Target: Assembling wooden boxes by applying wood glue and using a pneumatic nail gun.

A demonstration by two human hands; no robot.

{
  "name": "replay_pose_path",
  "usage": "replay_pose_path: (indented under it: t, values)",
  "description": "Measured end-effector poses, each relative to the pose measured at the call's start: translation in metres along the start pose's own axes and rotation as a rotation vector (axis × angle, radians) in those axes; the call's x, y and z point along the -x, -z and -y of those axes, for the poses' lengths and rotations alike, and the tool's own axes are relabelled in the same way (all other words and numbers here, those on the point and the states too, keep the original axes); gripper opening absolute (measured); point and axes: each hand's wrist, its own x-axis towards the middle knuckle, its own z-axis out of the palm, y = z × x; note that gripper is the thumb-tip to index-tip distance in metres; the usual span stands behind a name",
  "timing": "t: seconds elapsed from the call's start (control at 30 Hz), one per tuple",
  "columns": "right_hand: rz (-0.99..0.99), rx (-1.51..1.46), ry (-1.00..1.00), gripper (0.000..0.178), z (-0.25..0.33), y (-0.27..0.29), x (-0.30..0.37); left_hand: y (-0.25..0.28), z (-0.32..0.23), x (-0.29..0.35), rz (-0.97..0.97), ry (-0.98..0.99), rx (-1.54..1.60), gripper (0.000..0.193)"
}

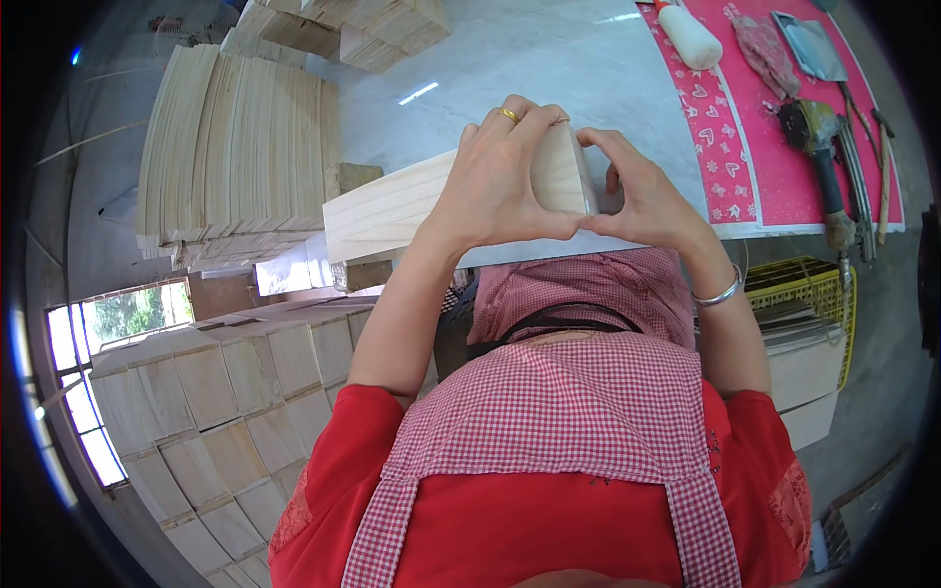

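A pale wooden box-like piece (387,204) with visible grain lies across the near edge of the table, its left end toward the stacked boards. My left hand (500,176), with a gold ring, grips it near its right end, fingers over the far edge and thumb along the near side. Around that right end curves my right hand (642,191), fingertips at the far corner and thumb at the near corner. Both thumbs meet there, while the right palm stays apart from the wood. The underside of the piece is hidden.
Thin boards (235,147) stand in a long row at left, with small wood blocks (351,178) beside them. Wooden boxes (245,372) are piled lower left. At right, a pink sheet (765,147) bears a white bottle (689,37), crumpled cloth (765,54) and nail gun (821,147). A yellow crate (799,279) stands below.
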Motion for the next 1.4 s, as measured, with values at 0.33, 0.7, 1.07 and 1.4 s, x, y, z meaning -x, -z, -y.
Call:
replay_pose_path:
  t: [0.33,0.7,1.07,1.4]
  values:
    - [0.012,0.038,0.000,0.087,0.005,0.004,-0.001,0.002,-0.002,0.000,0.033,0.022,0.021,0.086]
    - [-0.155,-0.011,0.187,0.100,0.006,-0.012,-0.001,-0.003,0.001,0.002,0.027,0.041,0.049,0.085]
    - [-0.115,-0.051,0.128,0.086,0.046,-0.018,0.044,-0.005,0.004,0.002,-0.011,0.016,0.040,0.087]
    - [-0.138,-0.148,0.105,0.072,0.050,-0.020,0.065,-0.004,0.005,-0.001,0.012,0.033,0.089,0.086]
